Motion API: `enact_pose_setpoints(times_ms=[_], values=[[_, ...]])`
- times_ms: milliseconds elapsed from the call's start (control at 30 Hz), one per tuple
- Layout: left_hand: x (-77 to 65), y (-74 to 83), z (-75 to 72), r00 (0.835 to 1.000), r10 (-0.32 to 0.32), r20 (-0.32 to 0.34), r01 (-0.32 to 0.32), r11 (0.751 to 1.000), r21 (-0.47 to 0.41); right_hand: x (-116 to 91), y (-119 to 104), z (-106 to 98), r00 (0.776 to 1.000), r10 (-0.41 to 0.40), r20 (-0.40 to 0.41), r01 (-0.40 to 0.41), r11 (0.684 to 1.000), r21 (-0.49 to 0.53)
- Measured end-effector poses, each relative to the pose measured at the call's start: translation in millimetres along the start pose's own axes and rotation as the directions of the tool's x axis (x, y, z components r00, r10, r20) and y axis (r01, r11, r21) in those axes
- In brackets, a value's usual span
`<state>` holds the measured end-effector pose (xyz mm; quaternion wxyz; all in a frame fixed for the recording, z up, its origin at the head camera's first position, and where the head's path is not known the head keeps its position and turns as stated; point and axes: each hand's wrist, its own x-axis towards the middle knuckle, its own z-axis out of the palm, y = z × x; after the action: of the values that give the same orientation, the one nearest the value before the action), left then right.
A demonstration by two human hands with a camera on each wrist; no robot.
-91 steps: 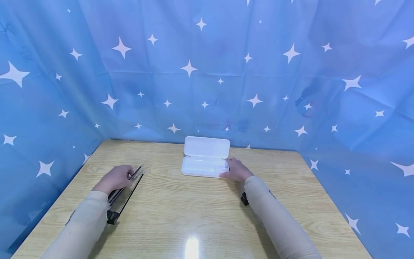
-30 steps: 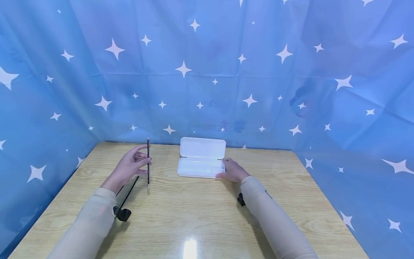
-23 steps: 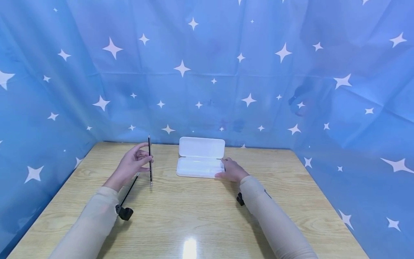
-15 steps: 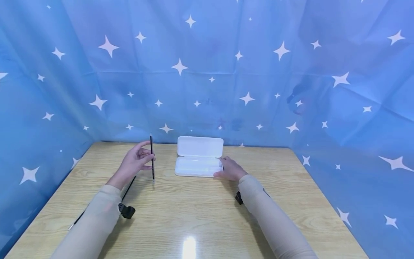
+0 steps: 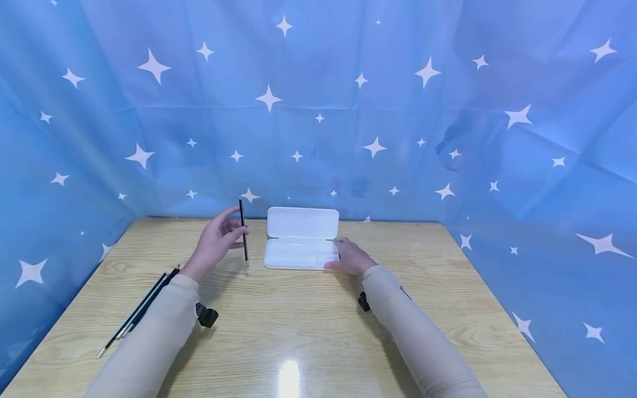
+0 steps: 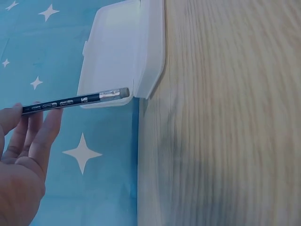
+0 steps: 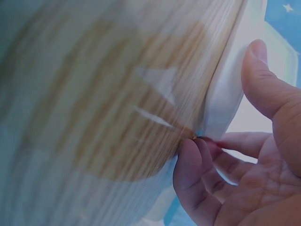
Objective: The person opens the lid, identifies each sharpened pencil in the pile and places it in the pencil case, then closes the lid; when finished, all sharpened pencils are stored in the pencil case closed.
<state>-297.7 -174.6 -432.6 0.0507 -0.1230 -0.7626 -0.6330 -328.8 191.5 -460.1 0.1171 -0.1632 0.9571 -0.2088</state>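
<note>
blue curtain [image 5: 318, 127] behind, left hand [image 5: 215, 239] pinches a pencil [image 6: 73, 101] (loose pinch could drop it), right hand [image 5: 352, 258] grips the case [image 5: 293, 255]; a bump could shift it.

Wears long, plain, pale cream sleeves, left sleeve [image 5: 154, 331] and right sleeve [image 5: 415, 331] alike, softly creased and reaching to the wrists. Carries a small black block [image 5: 207, 315] on the inner side of the left wrist, and a similar dark block [image 5: 364, 301] partly hidden beside the right. Shows a thin dark strip [image 5: 405, 292] along the right sleeve's outer edge.
</note>
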Motion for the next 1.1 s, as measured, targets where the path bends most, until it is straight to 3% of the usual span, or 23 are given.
enact_pose_setpoints(times_ms=[433, 767, 933, 1100], values=[[28.7, -4.8, 29.9, 0.988, 0.149, -0.044, -0.146, 0.987, 0.070, 3, 2, 1, 1.000, 0.019, 0.001, -0.019, 1.000, -0.023], [39.9, -9.5, 45.8, 0.972, 0.232, -0.049, -0.221, 0.961, 0.167, 5, 2, 2, 1.000, 0.024, -0.002, -0.024, 0.999, -0.042], [44.0, -10.2, 51.4, 0.971, 0.239, -0.030, -0.229, 0.955, 0.190, 4, 0, 2, 1.000, 0.025, -0.002, -0.025, 0.999, -0.040], [49.3, -11.8, 57.7, 0.964, 0.266, -0.012, -0.252, 0.924, 0.289, 3, 0, 2, 0.999, 0.037, -0.003, -0.037, 0.998, -0.048]])
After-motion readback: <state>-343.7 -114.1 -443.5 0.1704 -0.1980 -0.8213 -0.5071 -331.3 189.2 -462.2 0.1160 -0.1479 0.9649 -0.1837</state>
